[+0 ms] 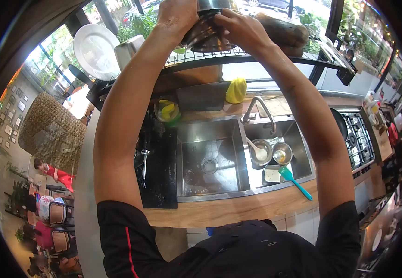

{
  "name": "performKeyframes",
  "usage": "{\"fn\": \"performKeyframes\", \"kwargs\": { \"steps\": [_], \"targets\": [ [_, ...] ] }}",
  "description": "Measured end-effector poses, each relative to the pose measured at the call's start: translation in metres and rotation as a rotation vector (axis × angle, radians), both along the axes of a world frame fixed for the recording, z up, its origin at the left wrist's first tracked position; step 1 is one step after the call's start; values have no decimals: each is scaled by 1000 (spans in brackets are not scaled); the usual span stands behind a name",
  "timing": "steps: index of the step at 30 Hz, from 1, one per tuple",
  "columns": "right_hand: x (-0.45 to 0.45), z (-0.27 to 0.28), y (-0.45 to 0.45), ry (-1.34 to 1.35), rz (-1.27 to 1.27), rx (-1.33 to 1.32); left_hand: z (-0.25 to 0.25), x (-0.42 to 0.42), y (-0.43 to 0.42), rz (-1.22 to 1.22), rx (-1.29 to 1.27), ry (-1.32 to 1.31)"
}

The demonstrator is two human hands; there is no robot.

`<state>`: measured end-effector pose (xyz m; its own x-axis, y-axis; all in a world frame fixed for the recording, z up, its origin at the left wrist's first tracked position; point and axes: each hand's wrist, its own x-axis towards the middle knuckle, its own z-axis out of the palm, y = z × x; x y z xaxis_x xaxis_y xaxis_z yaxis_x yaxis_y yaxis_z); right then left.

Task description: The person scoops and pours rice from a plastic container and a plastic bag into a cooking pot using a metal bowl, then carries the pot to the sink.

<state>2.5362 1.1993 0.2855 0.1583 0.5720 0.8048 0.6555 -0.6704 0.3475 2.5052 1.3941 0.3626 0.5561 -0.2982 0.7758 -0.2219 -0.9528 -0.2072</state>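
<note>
Both my arms reach up to a dish rack (284,61) above the sink. My right hand (246,31) is closed on the edge of a shiny metal bowl (205,28), its fingers curled. On the other side, my left hand (177,17) grips the bowl too, its fingertips hidden behind the metal. More metalware (211,4) shows just above, cut off by the top edge of the view. Whether these pieces are nested or separate I cannot tell. Left of my arm, a white oval plate (96,52) and a metal container (127,50) stand on the rack.
Below is a double sink (210,139) with a curved faucet (268,109). Its right basin holds small metal bowls (282,153), a white spoon (258,152) and a teal spatula (296,184). A yellow cloth (236,90) lies behind. A gas stove (360,139) is at right; people sit far left.
</note>
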Motion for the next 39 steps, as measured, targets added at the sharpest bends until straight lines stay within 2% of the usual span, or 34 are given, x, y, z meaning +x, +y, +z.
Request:
{"fn": "performKeyframes", "kwargs": {
  "steps": [1,3,5,7,8,10,13,15,17,18,19,20,22,23,25,29,31,33,35,37,39],
  "targets": [
    [3,-2,0,-4,2,-2,4,-4,1,20,-5,97],
    [2,-3,2,-10,-7,156,2,4,6,-18,-14,89],
    [-7,0,3,34,-45,180,-3,14,16,-56,-17,78],
    [-10,-1,3,91,-95,213,-7,13,20,-88,178,-163],
    [-6,1,3,134,-109,210,-6,13,23,-97,182,-158],
    [-1,3,4,154,-88,228,-1,0,25,-208,98,-76],
    [-5,7,7,242,-84,197,-1,-9,29,-163,47,9],
    [-17,5,15,308,7,248,-5,-8,32,-186,17,-10],
    [-42,14,25,714,-30,626,-5,-10,32,-263,-15,1],
    [-46,20,27,982,53,779,-5,-12,31,-264,-17,1],
    [-29,12,29,986,51,780,-5,-15,29,-231,-17,11],
    [4,0,32,1120,242,903,-4,-17,27,-200,-13,20],
    [-19,8,33,1408,588,1105,-1,-17,25,-240,-3,44],
    [-21,9,37,1403,587,1115,1,-17,23,-275,0,62],
    [-18,9,42,1482,658,1518,2,-14,23,-277,-5,60],
    [-15,-2,37,1416,655,1572,2,-10,25,-244,-27,78],
    [10,-16,37,1476,638,1592,1,-13,24,-257,-36,64],
    [17,-23,38,1421,522,1482,-2,-14,20,-277,-37,51],
    [10,-24,43,1377,602,1465,-7,-15,20,-290,-30,23],
    [9,-26,51,1334,892,1587,-13,-19,19,-301,-39,4],
    [8,-25,52,1327,909,1570,-16,-21,20,-311,-55,-15]
  ]
}}
